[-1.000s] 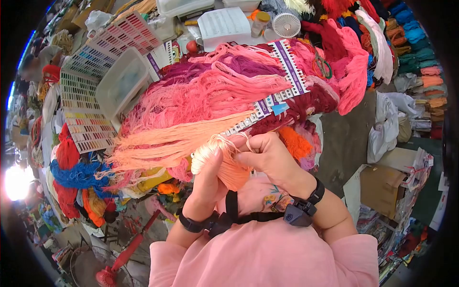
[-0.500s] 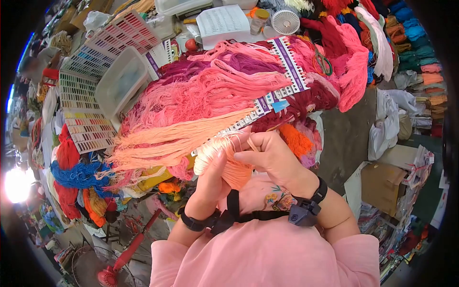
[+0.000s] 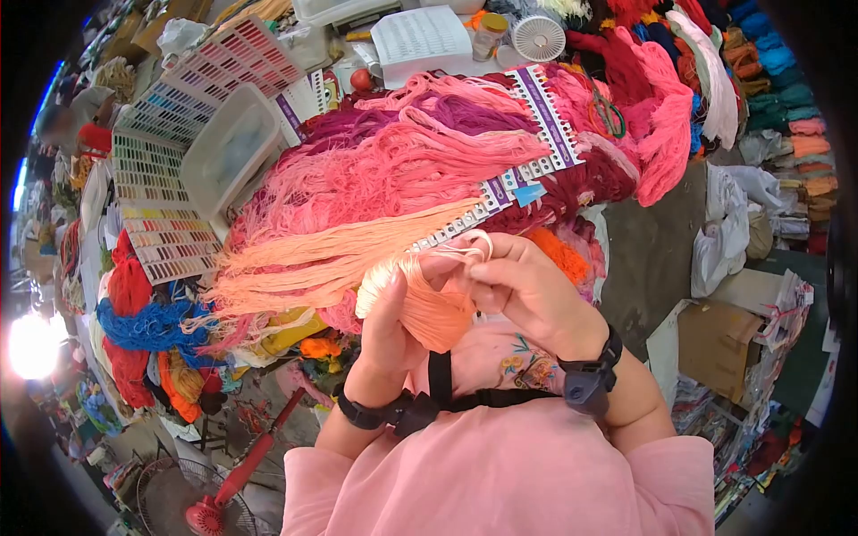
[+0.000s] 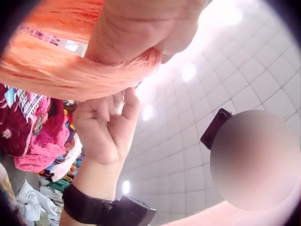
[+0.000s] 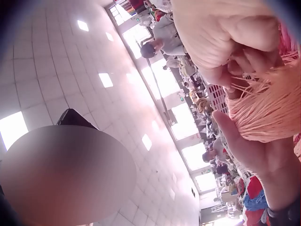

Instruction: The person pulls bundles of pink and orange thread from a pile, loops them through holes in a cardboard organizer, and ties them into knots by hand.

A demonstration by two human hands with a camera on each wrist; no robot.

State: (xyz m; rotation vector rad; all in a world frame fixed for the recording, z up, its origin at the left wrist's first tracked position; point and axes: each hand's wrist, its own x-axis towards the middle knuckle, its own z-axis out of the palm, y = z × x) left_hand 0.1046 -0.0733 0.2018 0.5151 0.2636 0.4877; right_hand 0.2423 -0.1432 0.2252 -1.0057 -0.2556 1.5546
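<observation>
A skein of peach thread (image 3: 438, 317) is looped over my left hand (image 3: 386, 335), which grips it with the thumb lying along the outside. My right hand (image 3: 541, 281) pinches a few pale strands at the skein's upper end, close to the left fingertips. In the right wrist view, several loose strands (image 5: 244, 89) run from the skein to the right fingers. Below both hands, more peach thread (image 3: 313, 255) lies spread out, its ends fastened along a punched white card strip (image 3: 447, 232).
Pink and magenta hanks (image 3: 384, 165) cover the table's middle. A shade card (image 3: 161, 170) and a clear plastic tub (image 3: 231, 152) stand at the left. Scissors (image 3: 609, 116), a jar (image 3: 487, 40) and a small white fan (image 3: 538, 38) lie farther back. A red-based floor fan (image 3: 207, 514) stands low at the left.
My right hand has shifted slightly right and turned, drawing the pinched strands into a small loop above the skein. The left hand keeps its grip on the skein.
</observation>
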